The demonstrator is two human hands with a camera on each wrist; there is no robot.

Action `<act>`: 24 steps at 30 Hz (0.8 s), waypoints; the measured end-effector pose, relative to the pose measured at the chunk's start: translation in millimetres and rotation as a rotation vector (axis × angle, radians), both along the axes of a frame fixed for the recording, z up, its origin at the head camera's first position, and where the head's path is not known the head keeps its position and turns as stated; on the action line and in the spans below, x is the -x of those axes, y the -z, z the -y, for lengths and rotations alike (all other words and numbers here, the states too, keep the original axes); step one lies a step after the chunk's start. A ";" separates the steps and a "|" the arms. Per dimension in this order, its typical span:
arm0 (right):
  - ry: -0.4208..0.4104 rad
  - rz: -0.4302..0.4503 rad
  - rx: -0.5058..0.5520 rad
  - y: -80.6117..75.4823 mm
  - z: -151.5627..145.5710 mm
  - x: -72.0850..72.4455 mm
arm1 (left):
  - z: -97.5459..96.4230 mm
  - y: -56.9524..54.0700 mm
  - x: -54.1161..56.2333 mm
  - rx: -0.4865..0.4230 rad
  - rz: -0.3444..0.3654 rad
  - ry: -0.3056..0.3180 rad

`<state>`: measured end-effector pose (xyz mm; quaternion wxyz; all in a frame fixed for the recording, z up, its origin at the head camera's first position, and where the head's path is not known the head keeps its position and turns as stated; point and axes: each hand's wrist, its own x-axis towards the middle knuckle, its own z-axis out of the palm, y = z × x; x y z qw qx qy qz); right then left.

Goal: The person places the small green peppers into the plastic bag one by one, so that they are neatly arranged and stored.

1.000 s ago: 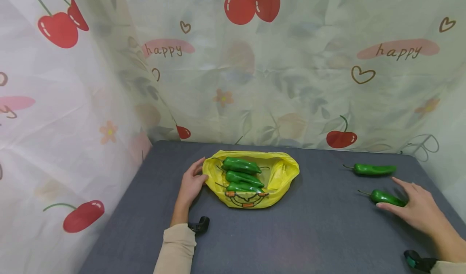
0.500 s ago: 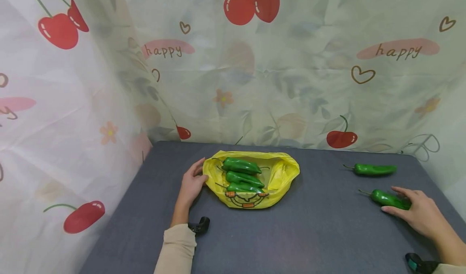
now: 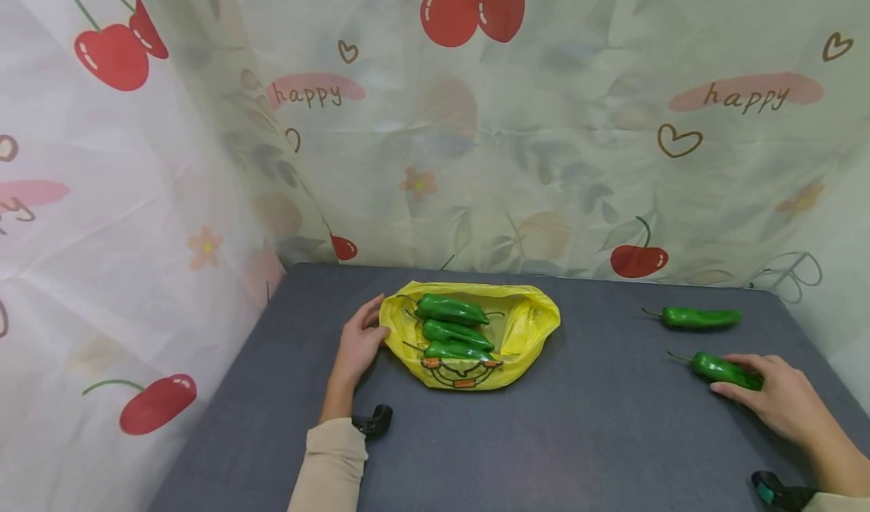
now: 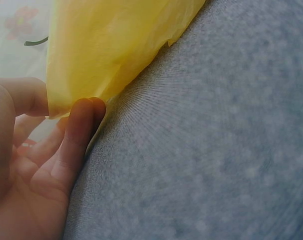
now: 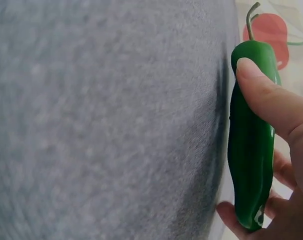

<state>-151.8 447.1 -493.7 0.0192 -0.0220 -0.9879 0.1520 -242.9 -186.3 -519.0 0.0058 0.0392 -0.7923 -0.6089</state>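
Note:
A yellow plastic bag (image 3: 526, 361) lies with its mouth spread wide near the back of the table, a printed design on its front. Inside it, several long green peppers (image 3: 451, 309) are stacked in a row. At the bag's left side, my left hand (image 3: 359, 342) pinches the edge between thumb and fingers, as the left wrist view shows with the yellow plastic (image 4: 106, 55). My right hand (image 3: 782, 391) grips a green pepper (image 3: 717, 368) at the table's right. In the right wrist view the thumb presses along this pepper (image 5: 251, 140), with fingers behind it.
Another green pepper (image 3: 701, 318) lies behind the right hand, its stem toward the left. The dark grey table (image 3: 544, 451) backs onto a cherry-printed curtain (image 3: 516, 195). A thin pale cord (image 3: 791, 274) hangs by the back right corner.
My right hand's fingers have come together on the nearer pepper, after being spread around it, and the pepper has shifted slightly. The left hand and bag have stayed put.

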 end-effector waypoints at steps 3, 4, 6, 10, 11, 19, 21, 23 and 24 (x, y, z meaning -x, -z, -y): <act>-0.008 -0.032 0.005 -1.0 3.3 0.5 | -0.3 0.3 -0.1 0.009 -0.003 -0.009; -0.008 -0.037 0.007 -1.2 4.4 0.8 | -0.4 0.6 0.1 0.013 -0.005 -0.012; -0.011 -0.041 0.016 -1.1 6.1 1.5 | -0.5 1.3 0.3 0.018 -0.011 -0.015; -0.015 -0.060 0.026 -1.1 10.7 2.4 | -0.5 2.6 0.2 0.018 -0.021 -0.015; -0.020 -0.066 0.031 -1.2 11.9 2.5 | -0.6 2.6 0.0 0.016 -0.023 -0.015; -0.088 -0.120 0.096 -12.3 26.4 3.7 | -0.2 2.3 0.5 0.007 -0.020 -0.008; -0.108 -0.133 0.112 -16.8 31.1 4.4 | 0.4 0.8 0.2 0.001 -0.006 0.000; -0.124 -0.147 0.120 -21.0 36.5 5.2 | -0.6 -8.4 -4.1 0.005 0.007 0.012; -0.132 -0.156 0.124 -22.7 39.0 5.8 | -1.1 -12.7 -6.2 0.008 0.013 0.018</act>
